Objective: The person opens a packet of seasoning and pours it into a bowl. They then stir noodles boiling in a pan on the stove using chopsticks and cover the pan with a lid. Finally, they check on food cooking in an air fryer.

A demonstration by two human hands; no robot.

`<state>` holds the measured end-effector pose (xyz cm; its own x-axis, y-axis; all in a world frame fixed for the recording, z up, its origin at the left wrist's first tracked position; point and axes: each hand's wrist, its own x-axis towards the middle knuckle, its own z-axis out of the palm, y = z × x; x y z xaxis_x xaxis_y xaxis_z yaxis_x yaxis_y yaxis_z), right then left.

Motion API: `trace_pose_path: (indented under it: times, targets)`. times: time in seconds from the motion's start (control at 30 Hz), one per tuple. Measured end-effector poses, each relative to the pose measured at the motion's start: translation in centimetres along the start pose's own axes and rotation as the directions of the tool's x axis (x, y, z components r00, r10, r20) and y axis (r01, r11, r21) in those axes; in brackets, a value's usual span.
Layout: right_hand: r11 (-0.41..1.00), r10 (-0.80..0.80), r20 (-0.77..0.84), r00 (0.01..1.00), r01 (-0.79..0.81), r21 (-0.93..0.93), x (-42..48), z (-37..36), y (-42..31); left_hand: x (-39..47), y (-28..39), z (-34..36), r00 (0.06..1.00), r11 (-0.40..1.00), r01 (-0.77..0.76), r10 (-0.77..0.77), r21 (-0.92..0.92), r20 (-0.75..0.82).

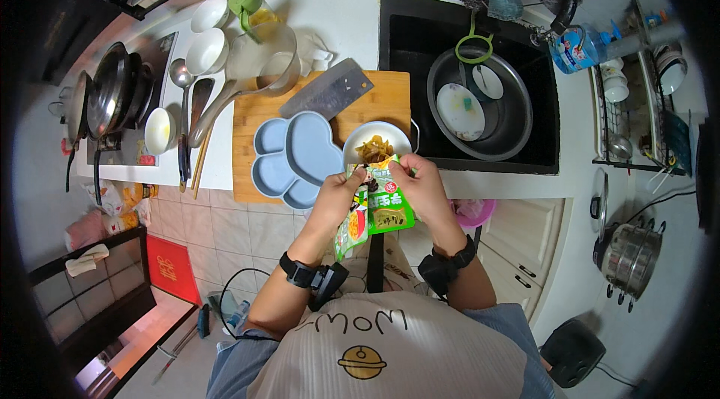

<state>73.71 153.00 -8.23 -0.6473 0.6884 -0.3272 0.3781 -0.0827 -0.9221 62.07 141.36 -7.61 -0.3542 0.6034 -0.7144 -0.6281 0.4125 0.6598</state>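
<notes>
Between my hands is a green printed food packet [388, 202], pinched at its upper edge. My left hand [336, 196] grips its left side, which folds towards me, and my right hand [419, 182] holds the upper right corner. Just beyond the packet sits a white bowl [352, 143] with brownish-yellow pickled vegetables [376, 149] in it. To the left of the bowl lies a blue divided plate [314, 146], its compartments bare. Both rest on a wooden cutting board [388, 96], where a cleaver [326, 89] lies flat behind the plate.
A black sink [413, 61] at right holds a metal basin [520, 112] with dishes. Left of the board are a clear plastic ladle [275, 56], a steel ladle [181, 75], chopsticks [203, 160] and white bowls [207, 51]. Pans [107, 89] stand on the stove at far left.
</notes>
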Motion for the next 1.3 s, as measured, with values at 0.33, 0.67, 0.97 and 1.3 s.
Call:
trace_pose_path:
  times: [0.33, 0.67, 0.97, 1.3]
  targets:
    - [0.989, -0.022, 0.023, 0.999, 0.025, -0.146, 0.6, 0.2, 0.6, -0.4, -0.6, -0.7, 0.998, 0.999, 0.033, -0.034, 0.03, 0.055]
    - [0.975, -0.074, 0.034, 0.997, 0.08, -0.206, 1.4, 0.2, 1.4, 0.1, -1.3, -0.5, 0.996, 0.999, -0.001, -0.004, 0.054, 0.09]
    - [0.934, -0.089, -0.103, 0.991, 0.047, -0.355, -0.2, 0.2, -0.3, -0.6, -0.5, -0.9, 0.998, 0.999, 0.005, -0.007, 0.044, 0.057]
    - [0.997, -0.073, -0.401, 0.913, 0.064, -0.035, -7.8, -8.1, 3.3, -2.8, 1.2, -0.5, 0.984, 0.966, -0.179, 0.173, 0.184, 0.051]
